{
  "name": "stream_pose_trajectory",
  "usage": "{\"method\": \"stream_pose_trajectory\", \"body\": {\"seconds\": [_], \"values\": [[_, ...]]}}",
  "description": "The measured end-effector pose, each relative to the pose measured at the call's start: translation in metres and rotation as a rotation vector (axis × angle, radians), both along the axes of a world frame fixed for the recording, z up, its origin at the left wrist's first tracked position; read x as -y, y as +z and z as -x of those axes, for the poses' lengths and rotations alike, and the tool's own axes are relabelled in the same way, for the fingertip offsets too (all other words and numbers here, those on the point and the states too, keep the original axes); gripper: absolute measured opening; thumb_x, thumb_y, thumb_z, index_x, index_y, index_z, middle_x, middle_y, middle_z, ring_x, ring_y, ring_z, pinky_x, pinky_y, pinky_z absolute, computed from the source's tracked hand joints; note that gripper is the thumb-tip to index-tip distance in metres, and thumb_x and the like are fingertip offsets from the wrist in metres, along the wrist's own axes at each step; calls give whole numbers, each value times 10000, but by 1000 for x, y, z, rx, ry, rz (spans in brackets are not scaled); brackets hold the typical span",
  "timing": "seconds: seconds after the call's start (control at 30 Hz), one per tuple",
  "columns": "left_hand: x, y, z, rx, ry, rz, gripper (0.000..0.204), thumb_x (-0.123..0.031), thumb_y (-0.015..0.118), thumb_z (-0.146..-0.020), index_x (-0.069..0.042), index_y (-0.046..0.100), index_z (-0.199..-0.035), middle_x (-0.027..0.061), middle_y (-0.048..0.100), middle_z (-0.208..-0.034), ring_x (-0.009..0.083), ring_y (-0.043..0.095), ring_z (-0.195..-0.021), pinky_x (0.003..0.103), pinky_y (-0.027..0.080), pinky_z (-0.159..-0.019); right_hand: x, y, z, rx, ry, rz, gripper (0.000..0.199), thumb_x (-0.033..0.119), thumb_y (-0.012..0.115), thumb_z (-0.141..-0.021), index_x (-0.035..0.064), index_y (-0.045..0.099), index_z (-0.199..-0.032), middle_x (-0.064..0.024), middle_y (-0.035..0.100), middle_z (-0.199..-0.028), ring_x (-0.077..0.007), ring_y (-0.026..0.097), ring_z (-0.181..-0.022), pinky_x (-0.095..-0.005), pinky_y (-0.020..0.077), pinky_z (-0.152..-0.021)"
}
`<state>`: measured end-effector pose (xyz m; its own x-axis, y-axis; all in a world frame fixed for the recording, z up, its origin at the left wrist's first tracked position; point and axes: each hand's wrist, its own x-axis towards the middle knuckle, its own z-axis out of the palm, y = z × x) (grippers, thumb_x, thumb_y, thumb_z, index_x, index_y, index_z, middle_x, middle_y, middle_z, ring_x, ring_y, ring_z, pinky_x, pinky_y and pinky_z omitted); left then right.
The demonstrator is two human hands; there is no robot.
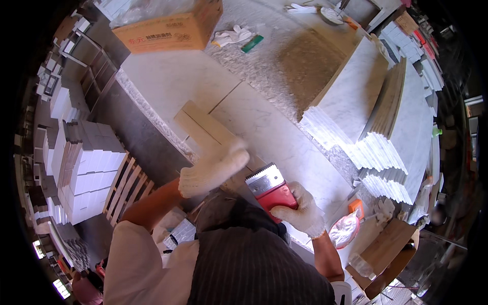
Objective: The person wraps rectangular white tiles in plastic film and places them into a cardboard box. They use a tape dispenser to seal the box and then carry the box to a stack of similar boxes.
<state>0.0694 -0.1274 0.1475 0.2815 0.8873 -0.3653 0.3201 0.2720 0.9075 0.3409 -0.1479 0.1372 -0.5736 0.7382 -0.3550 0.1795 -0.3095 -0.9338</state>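
Desk (284,137): marble slabs, stacked tiles at right.
Left grip (213,170): I see gloved palm flat on beige tile (203,124), nothing clasped.
Right grip (302,211): closed around red notched trowel (269,190), near desk edge.

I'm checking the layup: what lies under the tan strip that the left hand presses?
The left hand presses a tan strip lying on a white marble slab. Whether adhesive sits beneath is hidden by the strip.
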Motion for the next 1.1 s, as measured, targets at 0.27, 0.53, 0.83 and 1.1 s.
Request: {"method": "stream_pose_trajectory", "body": {"seconds": [0.27, 0.53, 0.83, 1.1], "values": [[2, 23, -11, 518, -19, 448, 318, -318, 514, -1015, -32, 627, -1097, 13, 615, -1008, 82, 542, -934, 276, 459, -846, -14, 16, -1, 98, 184, 86, 447, 145, 784, -795, -2, 560, -1153, -35, 649, -927, -104, 606, -850, -286, 509, -767], [15, 7, -14, 575, 346, 448, 223, -235, 529, -986, -43, 642, -982, -18, 613, -918, 73, 549, -859, 272, 460, -799, -27, 10, 2, 149, 292, -45, 475, 178, 765, -810, 10, 553, -1201, -42, 631, -957, -115, 588, -869, -290, 491, -794], [-48, 15, 107, -246, 717, -341, 348, -262, 468, -994, -75, 473, -701, -9, 440, -669, 119, 370, -628, 335, 355, -611, -38, 11, 16, 127, 267, -26, 400, 188, 751, -817, 20, 564, -1127, -44, 631, -935, -100, 578, -847, -283, 489, -758], [-70, -117, 189, -231, 744, 81, 280, -312, 594, -945, -46, 681, -924, 14, 638, -833, 120, 555, -739, 291, 464, -708, -46, 17, 62, 136, 165, -125, 401, 250, 758, -822, -19, 591, -1068, -116, 652, -919, -181, 616, -818, -311, 488, -746]]}}
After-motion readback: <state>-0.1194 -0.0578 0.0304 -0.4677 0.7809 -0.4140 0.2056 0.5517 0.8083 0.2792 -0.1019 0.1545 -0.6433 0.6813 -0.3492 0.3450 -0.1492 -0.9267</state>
